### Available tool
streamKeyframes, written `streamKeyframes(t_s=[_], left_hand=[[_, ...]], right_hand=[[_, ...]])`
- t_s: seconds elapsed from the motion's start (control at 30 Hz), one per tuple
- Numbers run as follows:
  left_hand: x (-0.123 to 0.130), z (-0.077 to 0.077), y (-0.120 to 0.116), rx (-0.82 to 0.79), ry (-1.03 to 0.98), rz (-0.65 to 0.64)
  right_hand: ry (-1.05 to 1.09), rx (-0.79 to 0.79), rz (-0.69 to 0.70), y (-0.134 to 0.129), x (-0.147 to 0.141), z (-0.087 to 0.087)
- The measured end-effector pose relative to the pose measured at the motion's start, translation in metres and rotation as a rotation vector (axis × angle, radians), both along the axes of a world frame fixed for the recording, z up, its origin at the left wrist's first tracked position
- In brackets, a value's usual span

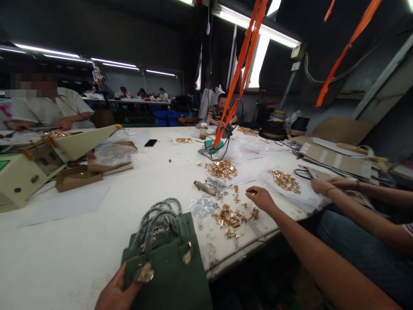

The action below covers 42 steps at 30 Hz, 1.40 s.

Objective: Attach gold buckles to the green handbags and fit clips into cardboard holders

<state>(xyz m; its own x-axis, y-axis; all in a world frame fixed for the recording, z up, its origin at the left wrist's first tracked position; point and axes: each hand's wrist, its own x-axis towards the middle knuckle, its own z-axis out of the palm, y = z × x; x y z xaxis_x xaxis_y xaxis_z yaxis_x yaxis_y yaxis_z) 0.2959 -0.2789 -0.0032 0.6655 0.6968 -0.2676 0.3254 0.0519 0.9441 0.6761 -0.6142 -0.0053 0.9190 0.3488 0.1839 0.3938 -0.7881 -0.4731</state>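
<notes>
A dark green handbag with plastic-wrapped handles lies at the table's near edge. My left hand grips its left side, fingers beside a gold fitting with a clear film on it. Another gold fitting sits on the bag's right part. Over the table to the right, my right hand is closed in a pinch; a tiny glint shows at its fingertips, too small to name. Below and left of it lies a pile of gold metal fittings, next to thin silver plates and a taped, stick-like tool.
More gold pieces lie farther back, others on plastic at right. A co-worker's hands work close on my right. Orange strips hang over the table. A cream machine, cardboard boxes and a phone are left.
</notes>
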Motion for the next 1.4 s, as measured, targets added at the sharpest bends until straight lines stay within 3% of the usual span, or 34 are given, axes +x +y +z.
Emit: streamKeyframes(t_s=[0.17, 0.4, 0.57, 0.73, 0.83, 0.93, 1.03, 1.1, 1.17, 1.23, 1.4], left_hand=[[0.001, 0.002, -0.005, 0.001, -0.008, 0.027], [-0.003, -0.004, 0.001, -0.116, -0.071, -0.082], [-0.007, -0.004, -0.005, -0.167, -0.174, -0.116], [-0.012, -0.003, -0.009, -0.149, -0.270, -0.116], [-0.015, -0.003, -0.010, -0.232, -0.312, -0.107], [-0.017, -0.002, -0.011, -0.348, -0.347, -0.093], [-0.017, -0.001, -0.011, -0.450, -0.392, -0.096], [-0.017, 0.000, -0.011, -0.501, -0.420, -0.097], [-0.018, 0.002, -0.011, -0.579, -0.444, -0.101], [-0.019, 0.004, -0.012, -0.691, -0.451, -0.127], [-0.022, 0.010, -0.011, -0.913, -0.408, -0.170]], right_hand=[[0.037, 0.043, 0.211, 0.015, -0.042, 0.003], [0.016, -0.095, 0.037, 0.008, -0.025, 0.002], [0.071, -0.190, 0.056, 0.015, -0.026, -0.003], [0.042, -0.077, 0.091, 0.031, -0.050, 0.020], [0.167, 0.286, 0.136, 0.048, -0.112, 0.048], [0.198, 0.559, 0.321, 0.076, -0.215, 0.064], [0.242, 0.724, 0.638, 0.112, -0.311, 0.056], [0.332, 0.742, 0.812, 0.137, -0.344, 0.042], [0.384, 0.759, 0.835, 0.157, -0.348, 0.029], [0.359, 0.771, 0.765, 0.167, -0.332, 0.020], [0.275, 0.679, 0.644, 0.165, -0.283, 0.014]])
